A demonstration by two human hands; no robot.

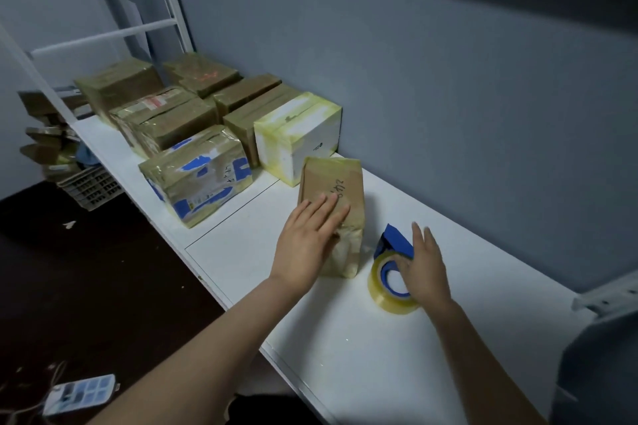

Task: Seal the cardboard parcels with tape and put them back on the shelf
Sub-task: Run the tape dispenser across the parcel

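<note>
A small brown cardboard parcel (336, 183) with handwriting on top lies on the white shelf (379, 338). My left hand (309, 238) rests flat on its near end, fingers spread. To its right stands a roll of clear tape in a blue dispenser (390, 286). My right hand (426, 266) lies over the dispenser's right side with fingers extended, touching it but not closed around it. Several taped parcels (196, 176) are lined up further left on the shelf, among them a white box (300, 134).
A grey wall backs the shelf. White shelf uprights (172, 10) rise at the far left. On the dark floor lie a plastic crate (91, 188) with flattened cardboard beside it and a phone-like device (81, 393) near the bottom left.
</note>
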